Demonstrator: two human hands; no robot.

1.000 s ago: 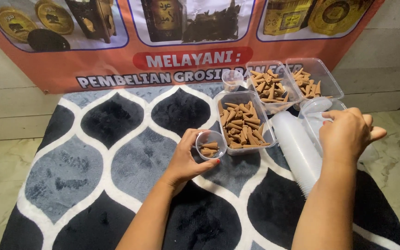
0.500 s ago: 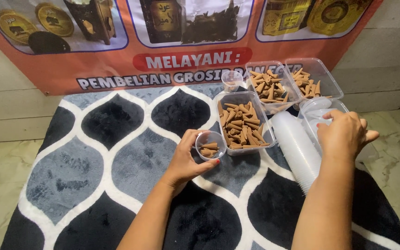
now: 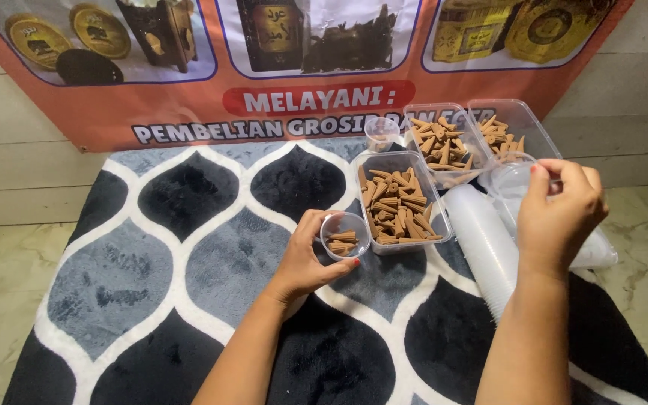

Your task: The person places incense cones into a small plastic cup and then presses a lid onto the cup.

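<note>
Left hand [image 3: 305, 259]: cups small clear plastic cup [image 3: 345, 235] of brown cones upright, beside the rectangular clear cone tub [image 3: 401, 197].
Right hand [image 3: 560, 210]: pinches empty clear lid [image 3: 510, 178], right of that tub.

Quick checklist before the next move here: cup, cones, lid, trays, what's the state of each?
1. Small cup gripped by left hand: ok, fingers wrap its side.
2. Cup upright on the rug: ok.
3. Cones in cup: ok, a few brown ones at the bottom, well short of full.
4. Right hand holds a clear lid: ok, pinched at the fingertips; whether it fits the cup, cannot tell.
5. Near tray of cones within reach: ok, right beside the cup.
6. Stack of clear cups lying on its side: ok, not blocking the cup.
</note>
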